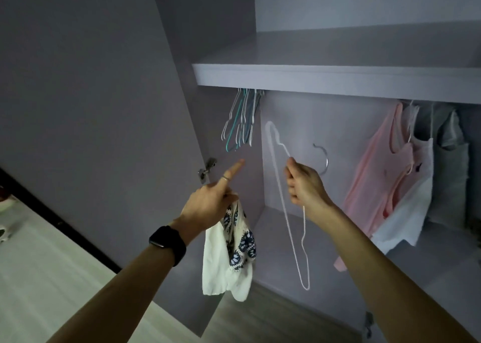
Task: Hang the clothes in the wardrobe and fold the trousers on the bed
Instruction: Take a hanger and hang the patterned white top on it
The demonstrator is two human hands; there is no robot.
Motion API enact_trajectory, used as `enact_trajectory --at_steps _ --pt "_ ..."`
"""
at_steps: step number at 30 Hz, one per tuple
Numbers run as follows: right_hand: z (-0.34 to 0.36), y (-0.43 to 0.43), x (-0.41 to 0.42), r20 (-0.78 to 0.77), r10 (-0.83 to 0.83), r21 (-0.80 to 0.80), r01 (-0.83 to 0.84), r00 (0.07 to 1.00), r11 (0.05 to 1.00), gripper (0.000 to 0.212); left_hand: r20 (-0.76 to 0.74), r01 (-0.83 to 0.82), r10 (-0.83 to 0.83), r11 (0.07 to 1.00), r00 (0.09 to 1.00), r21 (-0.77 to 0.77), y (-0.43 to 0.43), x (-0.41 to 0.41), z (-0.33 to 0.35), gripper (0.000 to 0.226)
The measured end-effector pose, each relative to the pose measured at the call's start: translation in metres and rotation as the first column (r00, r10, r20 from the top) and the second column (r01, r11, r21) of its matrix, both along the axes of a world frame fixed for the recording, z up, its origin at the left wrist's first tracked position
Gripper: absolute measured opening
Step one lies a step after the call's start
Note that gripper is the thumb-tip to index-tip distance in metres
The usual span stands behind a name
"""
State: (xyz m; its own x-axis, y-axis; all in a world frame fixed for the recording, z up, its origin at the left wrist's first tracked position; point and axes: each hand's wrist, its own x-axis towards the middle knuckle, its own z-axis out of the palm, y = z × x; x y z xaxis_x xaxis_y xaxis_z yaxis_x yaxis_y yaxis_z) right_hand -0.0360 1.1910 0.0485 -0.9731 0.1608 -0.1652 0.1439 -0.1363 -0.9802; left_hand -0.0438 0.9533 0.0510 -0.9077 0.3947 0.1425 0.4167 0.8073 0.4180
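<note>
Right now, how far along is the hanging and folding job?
Done: a pink top and a white top hang at the right of the wardrobe. In hand: the right hand grips a white hanger, the left hand holds a patterned white garment, not yet on it. Left: dress that hanger and hang it; trousers and bed are out of view, so folding cannot be judged.

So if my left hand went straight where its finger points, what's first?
Likely the left hand meets the bunch of empty hangers just above its fingertip; depth is unclear, so it might reach the wardrobe panel instead.
</note>
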Motion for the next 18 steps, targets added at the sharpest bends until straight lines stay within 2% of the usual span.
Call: enact_trajectory --at_steps 1,2,4,5,8,11,13,16,18 --pt "-0.01 0.002 0.003 -0.029 -0.042 0.11 0.045 0.999 0.993 0.045 0.023 -0.046 0.044 0.995 0.999 0.088 -0.002 -0.003 0.005 0.072" --pt "-0.022 0.0 0.006 -0.063 -0.042 0.244 0.056 0.997 0.968 0.044 0.039 -0.088 0.083 0.983 0.996 0.161 -0.003 -0.008 0.009 0.057" --pt "-0.042 -0.013 0.015 -0.113 0.062 0.467 -0.002 0.992 0.884 0.046 0.06 -0.16 0.149 0.942 0.987 0.295 -0.007 -0.014 0.018 0.02" --pt "-0.049 -0.023 0.02 -0.127 0.12 0.507 -0.04 0.985 0.861 0.045 0.085 -0.178 0.158 0.919 0.984 0.352 -0.007 -0.017 0.021 0.01" --pt "-0.049 -0.058 0.024 -0.197 0.206 0.467 -0.093 0.958 0.879 0.039 0.194 -0.19 0.109 0.864 0.975 0.466 -0.005 -0.021 0.031 0.007" --pt "-0.038 -0.074 0.011 -0.239 0.174 0.532 -0.021 0.955 0.846 0.033 0.27 -0.2 0.069 0.846 0.96 0.494 0.001 -0.023 0.041 0.007" --pt "-0.031 -0.074 0.002 -0.249 0.174 0.645 0.029 0.953 0.764 0.027 0.287 -0.213 0.076 0.847 0.955 0.487 -0.001 -0.024 0.046 0.009" --pt "-0.028 -0.064 -0.007 -0.255 0.27 0.827 0.065 0.928 0.558 0.016 0.3 -0.253 0.109 0.83 0.948 0.496 -0.012 -0.025 0.047 0.013" --pt "-0.029 -0.053 -0.01 -0.199 0.341 0.896 0.03 0.919 0.443 0.013 0.31 -0.274 0.128 0.828 0.942 0.489 -0.02 -0.025 0.044 0.019"
